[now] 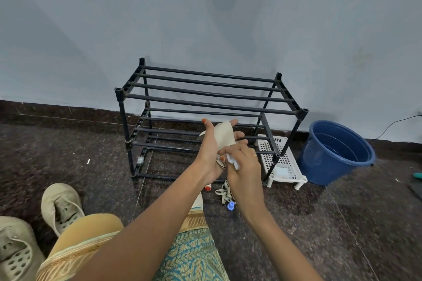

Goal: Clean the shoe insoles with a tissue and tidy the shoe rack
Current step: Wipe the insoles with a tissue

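My left hand (211, 150) holds a beige insole (225, 136) upright in front of the black shoe rack (205, 98), thumb on its near side and fingers behind it. My right hand (243, 162) pinches a crumpled white tissue (233, 161) against the insole's lower end. The rack has no shoes on its bars. Two beige shoes (61, 206) lie on the floor at the lower left, without laces. Loose beige laces (225, 191) lie on the floor below my hands.
A blue bucket (335, 153) stands right of the rack, with a white plastic tray (282, 162) tilted between them. A small blue cap (230, 206) and a red-tipped object (208, 187) lie near the laces. My knee in patterned cloth fills the bottom.
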Action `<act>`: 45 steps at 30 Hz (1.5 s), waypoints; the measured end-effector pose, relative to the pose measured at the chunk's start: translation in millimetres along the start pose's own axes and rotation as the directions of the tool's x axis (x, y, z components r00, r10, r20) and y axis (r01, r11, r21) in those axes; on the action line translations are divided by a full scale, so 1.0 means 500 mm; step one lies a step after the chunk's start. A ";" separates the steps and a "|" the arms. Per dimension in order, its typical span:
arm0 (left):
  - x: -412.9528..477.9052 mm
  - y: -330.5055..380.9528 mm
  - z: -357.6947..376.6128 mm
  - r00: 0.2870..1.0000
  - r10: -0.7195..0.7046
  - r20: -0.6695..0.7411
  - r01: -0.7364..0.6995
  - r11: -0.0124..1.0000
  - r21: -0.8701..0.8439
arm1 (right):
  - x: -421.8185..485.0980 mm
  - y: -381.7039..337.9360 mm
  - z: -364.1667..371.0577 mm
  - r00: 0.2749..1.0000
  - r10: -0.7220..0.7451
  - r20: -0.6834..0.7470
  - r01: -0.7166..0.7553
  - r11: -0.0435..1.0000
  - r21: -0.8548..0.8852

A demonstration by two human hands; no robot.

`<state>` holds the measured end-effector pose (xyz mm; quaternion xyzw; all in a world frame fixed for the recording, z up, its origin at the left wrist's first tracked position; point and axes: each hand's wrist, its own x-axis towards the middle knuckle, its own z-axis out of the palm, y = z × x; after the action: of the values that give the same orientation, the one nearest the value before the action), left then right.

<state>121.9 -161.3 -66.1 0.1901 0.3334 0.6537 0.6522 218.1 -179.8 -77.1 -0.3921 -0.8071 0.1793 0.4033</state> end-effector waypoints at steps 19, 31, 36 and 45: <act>0.005 0.000 -0.002 1.000 -0.022 -0.001 0.022 0.999 0.024 | 0.017 0.037 -0.014 0.994 -0.070 -0.084 0.050 0.974 -0.220; 0.005 0.000 -0.002 0.999 0.029 -0.035 -0.029 0.999 0.016 | -0.023 0.040 -0.001 0.996 -0.019 -0.087 0.008 0.992 -0.126; 0.004 0.000 0.002 1.000 -0.014 0.000 0.014 0.998 0.064 | 0.001 0.035 -0.004 0.995 0.005 -0.104 -0.017 0.993 -0.118; 0.002 0.000 0.005 0.998 -0.051 0.024 0.049 0.996 0.076 | 0.026 0.026 -0.009 0.986 0.045 -0.159 -0.050 0.998 -0.028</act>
<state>123.7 -159.9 -64.5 0.2145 0.3542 0.6214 0.6651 223.1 -161.6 -75.4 -0.4309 -0.7656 0.1441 0.4555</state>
